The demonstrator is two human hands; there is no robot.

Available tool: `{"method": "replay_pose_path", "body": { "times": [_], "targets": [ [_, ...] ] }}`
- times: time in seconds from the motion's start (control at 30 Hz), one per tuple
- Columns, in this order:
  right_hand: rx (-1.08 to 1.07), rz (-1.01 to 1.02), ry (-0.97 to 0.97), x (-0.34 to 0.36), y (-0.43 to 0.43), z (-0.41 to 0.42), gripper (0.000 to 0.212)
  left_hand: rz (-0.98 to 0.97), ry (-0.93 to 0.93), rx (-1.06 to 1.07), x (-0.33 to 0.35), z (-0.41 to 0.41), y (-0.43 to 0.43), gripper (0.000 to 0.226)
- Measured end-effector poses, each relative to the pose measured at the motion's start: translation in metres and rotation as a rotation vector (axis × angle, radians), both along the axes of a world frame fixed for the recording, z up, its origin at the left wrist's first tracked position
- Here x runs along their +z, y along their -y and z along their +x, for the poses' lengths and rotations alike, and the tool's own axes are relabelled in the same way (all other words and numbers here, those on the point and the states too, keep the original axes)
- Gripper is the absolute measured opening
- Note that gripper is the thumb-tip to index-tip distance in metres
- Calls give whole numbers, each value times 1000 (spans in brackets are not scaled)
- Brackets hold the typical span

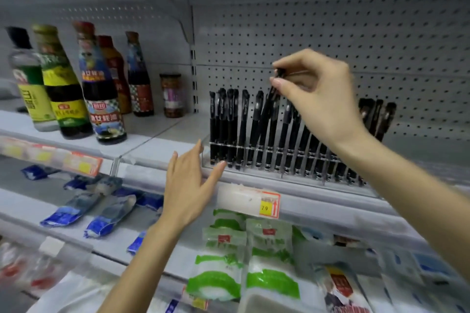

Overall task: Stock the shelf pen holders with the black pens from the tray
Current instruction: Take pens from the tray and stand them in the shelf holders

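A clear plastic pen holder (254, 169) stands on the shelf against the pegboard, its slots filled with several upright black pens (230, 124). My right hand (320, 94) hovers above the row and pinches the cap end of one black pen (269, 104), which leans down into the holder among the others. My left hand (190, 185) rests with straight fingers on the holder's front left corner. The tray is out of view.
Sauce bottles (101, 89) and a jar (173, 95) stand to the left on the same shelf. A price tag (269, 204) sits on the shelf edge. Below lie green-and-white packets (223, 262) and blue packets (71, 211). Bare shelf lies between bottles and holder.
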State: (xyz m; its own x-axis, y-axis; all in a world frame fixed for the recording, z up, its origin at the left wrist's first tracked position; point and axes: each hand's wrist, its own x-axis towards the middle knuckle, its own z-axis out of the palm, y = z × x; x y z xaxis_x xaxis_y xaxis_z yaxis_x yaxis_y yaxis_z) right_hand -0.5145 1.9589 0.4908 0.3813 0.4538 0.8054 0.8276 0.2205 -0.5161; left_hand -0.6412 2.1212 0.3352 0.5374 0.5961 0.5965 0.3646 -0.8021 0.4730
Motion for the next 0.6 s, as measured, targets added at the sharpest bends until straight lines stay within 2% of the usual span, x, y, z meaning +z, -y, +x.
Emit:
{"method": "replay_pose_path", "body": {
  "times": [0.3, 0.43, 0.6],
  "targets": [
    [-26, -62, -71, 7, -13, 8, 14, -13, 30, -24, 2, -1, 1, 86],
    [-64, -184, -13, 5, -17, 5, 13, -5, 39, -29, 1, -1, 0, 88],
    [-216, -326, 166, 6, -19, -3, 17, 0, 31, -15, 1, 0, 0, 89]
  ]
}}
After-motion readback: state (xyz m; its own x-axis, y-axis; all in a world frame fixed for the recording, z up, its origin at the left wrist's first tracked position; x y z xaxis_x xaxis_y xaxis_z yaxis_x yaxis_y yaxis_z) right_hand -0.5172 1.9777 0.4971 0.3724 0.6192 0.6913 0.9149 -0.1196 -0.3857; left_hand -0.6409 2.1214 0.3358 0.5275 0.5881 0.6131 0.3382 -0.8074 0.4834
